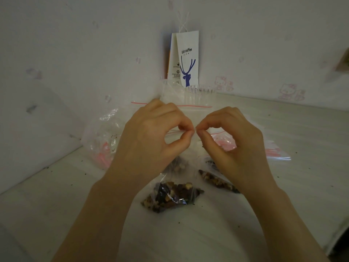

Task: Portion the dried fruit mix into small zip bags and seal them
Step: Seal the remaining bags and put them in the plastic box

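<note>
Both hands, the left hand point(151, 137) and the right hand point(232, 140), pinch one small zip bag point(191, 148) between thumb and forefinger. It is held upright above the table point(283, 195), its red-lined top running left to right. Two filled bags lie below: the near filled bag point(171, 195) and the right filled bag point(217, 180).

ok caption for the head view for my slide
Left hand and right hand pinch the red-lined top of a small clear plastic zip bag above filled bags of brown dried fruit mix.
</note>
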